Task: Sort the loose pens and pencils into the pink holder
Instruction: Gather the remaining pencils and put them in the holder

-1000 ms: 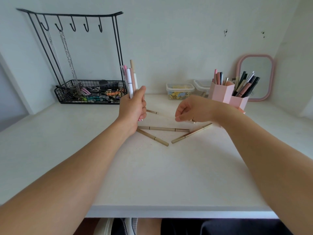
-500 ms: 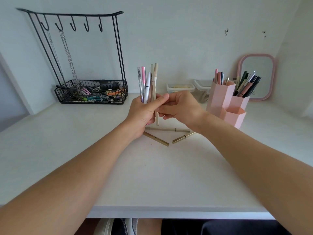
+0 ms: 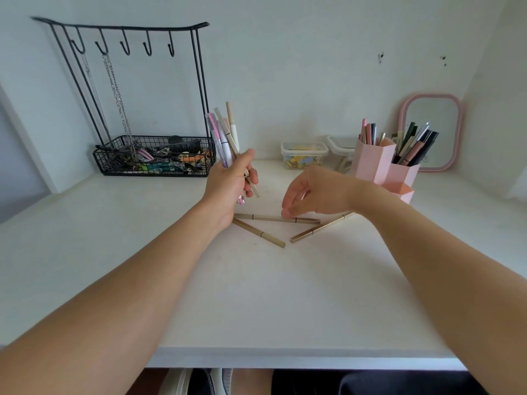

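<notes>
Left hand: the left hand [image 3: 228, 183] grips a bundle of pens [image 3: 225, 135] upright, now one more than half a second ago.
Right hand: the right hand [image 3: 310, 192] has let go and dropped away from the bundle — fingers loosely curled, fingertips [image 3: 286, 213] down at the middle gold pencil [image 3: 276, 218], no grip yet.
Loose pencils: three lie mid-worktop [image 3: 256, 295], unmoved.
Pink holder: the pink holder [image 3: 376, 163] stands near the back right corner — already holding pens.

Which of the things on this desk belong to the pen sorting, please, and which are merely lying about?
Job:
- pink hexagonal holder
- three loose gold pencils on the white desk
- bundle of pens gripped by the left hand
- right hand, reaching down

Lying about:
- black wire hook rack
- clear plastic boxes
- pink-framed mirror
</notes>
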### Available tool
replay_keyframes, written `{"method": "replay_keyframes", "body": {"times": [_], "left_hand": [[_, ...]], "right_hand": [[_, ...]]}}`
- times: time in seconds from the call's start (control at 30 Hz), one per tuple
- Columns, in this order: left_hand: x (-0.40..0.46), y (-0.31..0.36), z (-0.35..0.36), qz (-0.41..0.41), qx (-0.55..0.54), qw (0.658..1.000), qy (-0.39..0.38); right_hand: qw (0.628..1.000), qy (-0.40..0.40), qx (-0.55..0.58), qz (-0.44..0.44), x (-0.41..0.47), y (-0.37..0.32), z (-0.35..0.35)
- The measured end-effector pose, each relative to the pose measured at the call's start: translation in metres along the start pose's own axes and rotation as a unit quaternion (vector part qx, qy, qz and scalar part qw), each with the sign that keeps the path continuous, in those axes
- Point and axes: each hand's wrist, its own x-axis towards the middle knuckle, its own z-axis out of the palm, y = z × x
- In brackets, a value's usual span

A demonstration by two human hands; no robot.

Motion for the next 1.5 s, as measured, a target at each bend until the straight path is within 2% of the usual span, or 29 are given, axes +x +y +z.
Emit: {"method": "replay_keyframes", "body": {"times": [0.27, 0.47, 0.57, 0.77, 0.83, 0.93, 1.1, 1.17, 1.3, 1.5], "left_hand": [[0.002, -0.002, 0.000, 0.005, 0.002, 1.000, -0.010], [0.004, 0.000, -0.001, -0.010, 0.012, 0.999, 0.041], [0.005, -0.001, -0.001, -0.015, -0.046, 0.999, 0.010], [0.001, -0.005, 0.002, -0.032, -0.029, 0.998, -0.042], [0.000, -0.005, 0.003, -0.032, -0.027, 0.998, -0.051], [-0.002, -0.005, 0.006, -0.026, -0.021, 0.997, -0.074], [-0.005, -0.006, 0.008, -0.025, -0.042, 0.994, -0.093], [-0.007, -0.006, 0.007, -0.015, -0.045, 0.994, -0.101], [-0.009, -0.006, 0.007, 0.009, -0.036, 0.993, -0.109], [-0.006, -0.010, 0.009, 0.011, 0.015, 0.998, -0.066]], "right_hand": [[0.998, -0.013, -0.061, -0.027, 0.001, 0.002, 0.005], [0.996, 0.016, -0.083, -0.010, 0.003, 0.007, 0.002], [0.996, 0.028, -0.081, 0.010, 0.005, 0.011, 0.000], [0.997, 0.041, -0.056, 0.016, 0.007, 0.014, -0.001], [0.999, 0.036, -0.015, 0.017, 0.008, 0.014, -0.002], [0.992, 0.055, 0.109, 0.011, 0.007, 0.011, -0.002], [0.933, 0.135, 0.334, -0.008, 0.005, 0.001, -0.003], [0.921, 0.144, 0.361, -0.016, 0.005, -0.003, 0.001], [0.928, 0.125, 0.347, -0.049, 0.006, -0.014, 0.019], [0.915, 0.136, 0.373, -0.065, 0.012, -0.017, 0.037]]}}
